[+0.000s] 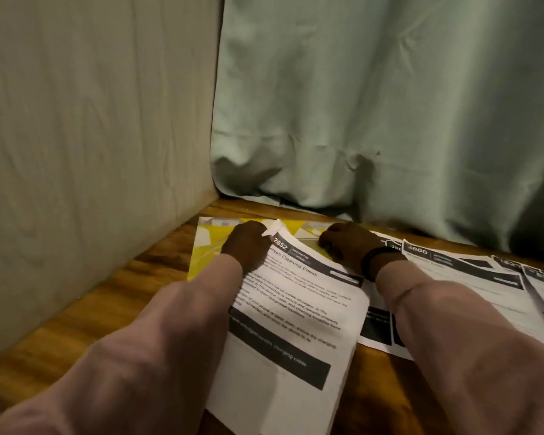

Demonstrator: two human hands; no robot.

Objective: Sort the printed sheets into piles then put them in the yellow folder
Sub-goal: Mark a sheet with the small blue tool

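A thick pile of printed sheets (296, 328) lies on the wooden table, its top page headed "2652" with black bars. Its far end overlaps the yellow folder (206, 249), which lies flat by the wall corner. My left hand (245, 246) grips the pile's far left corner, where a white corner sticks up. My right hand (346, 246), with a black wristband, has its fingers curled at the pile's far right edge over the folder. More printed sheets (471, 277) are spread to the right, partly under my right forearm.
A pale wall panel (91, 136) closes the left side and a green curtain (390, 105) hangs behind the table. The wooden table (107, 309) shows bare wood at the left and near the front edge.
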